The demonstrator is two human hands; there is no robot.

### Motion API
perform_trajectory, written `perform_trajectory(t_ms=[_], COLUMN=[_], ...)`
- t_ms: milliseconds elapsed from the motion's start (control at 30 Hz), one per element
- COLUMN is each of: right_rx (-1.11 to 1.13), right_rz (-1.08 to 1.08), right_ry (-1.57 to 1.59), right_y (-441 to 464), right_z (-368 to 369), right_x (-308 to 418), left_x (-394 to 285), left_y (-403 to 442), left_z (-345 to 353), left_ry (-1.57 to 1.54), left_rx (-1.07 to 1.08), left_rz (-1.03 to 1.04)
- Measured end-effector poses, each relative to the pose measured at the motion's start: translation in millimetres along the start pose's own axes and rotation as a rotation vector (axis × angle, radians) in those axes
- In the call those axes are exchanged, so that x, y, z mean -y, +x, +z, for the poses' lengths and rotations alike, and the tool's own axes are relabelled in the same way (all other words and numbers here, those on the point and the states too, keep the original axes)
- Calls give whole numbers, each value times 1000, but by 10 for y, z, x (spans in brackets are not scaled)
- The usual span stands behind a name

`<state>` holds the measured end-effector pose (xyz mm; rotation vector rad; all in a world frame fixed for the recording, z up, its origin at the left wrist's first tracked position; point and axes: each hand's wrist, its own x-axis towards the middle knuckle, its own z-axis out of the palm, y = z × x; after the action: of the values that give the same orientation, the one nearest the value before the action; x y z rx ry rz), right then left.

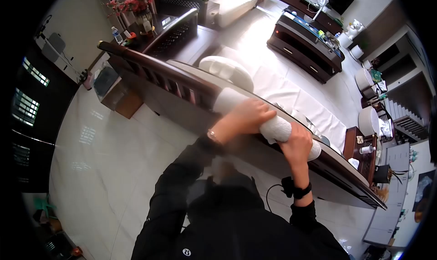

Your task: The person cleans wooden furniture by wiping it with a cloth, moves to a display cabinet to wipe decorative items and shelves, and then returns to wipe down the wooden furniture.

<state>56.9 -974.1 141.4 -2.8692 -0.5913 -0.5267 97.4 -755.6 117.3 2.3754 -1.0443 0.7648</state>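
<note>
A white fluffy towel (276, 129) lies bunched along the top rail of a dark wooden sofa back (177, 73). My left hand (248, 116) is closed over its middle part, slightly blurred, fingers curled on the far side. Farther right along the rail, my right hand (297, 144) wraps round the same towel close to its right end. White cloth shows between my hands and to the left of the left one. Whether the towel is folded or rolled underneath is hidden.
Beyond the rail are a white seat cover (296, 96) and a round white cushion (226, 72). A dark coffee table (302, 48) stands farther off. Left are a cardboard box (120, 98) and pink flowers (136, 0). Pale tiled floor (100, 169) lies on my side.
</note>
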Motion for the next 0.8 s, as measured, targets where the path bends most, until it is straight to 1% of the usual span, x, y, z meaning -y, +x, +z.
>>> perform_trajectory(t_ms=[100, 133, 200, 267, 300, 367, 400, 433, 500, 533, 600, 667, 733, 800], right_rx=[-36, -32, -14, 26, 45, -10, -33, -50, -61, -44, -6, 80, 87, 79], right_rz=[-71, -97, -89, -87, -78, -75, -64, -54, -51, -49, -60, -45, -89, -142], right_ry=[53, 71, 135, 112, 122, 126, 128, 132, 144, 159, 176, 227, 253, 282], right_y=[388, 507, 732, 847, 902, 1000, 1011, 1059, 1286, 1389, 1567, 1736, 2025, 2187], right_z=[196, 284, 392, 534, 517, 650, 714, 739, 870, 927, 1045, 1037, 1158, 1288], right_x=[503, 650, 993, 1145, 1230, 1355, 1387, 1476, 1664, 1792, 2077, 2330, 2526, 2833], left_x=[444, 593, 819, 971, 1046, 1269, 1315, 1364, 1674, 1825, 2077, 2348, 2654, 2932], left_y=[-281, -350, -393, -467, -481, -557, -560, -546, -640, -664, -788, -990, -1093, -1241], left_z=[-400, -508, -692, -717, -791, -821, -887, -1008, -1079, -1153, -1344, -1456, -1611, -1860], left_ry=[83, 79, 55, -4, -32, -66, -71, -97, -159, -176, -210, -217, -213, -231], left_rx=[-23, 1, 113, 174, 247, 220, 285, 302, 262, 282, 329, 325, 297, 333], left_rz=[-54, -99, -137, -189, -223, -212, -224, -279, -231, -233, -267, -246, -207, -255])
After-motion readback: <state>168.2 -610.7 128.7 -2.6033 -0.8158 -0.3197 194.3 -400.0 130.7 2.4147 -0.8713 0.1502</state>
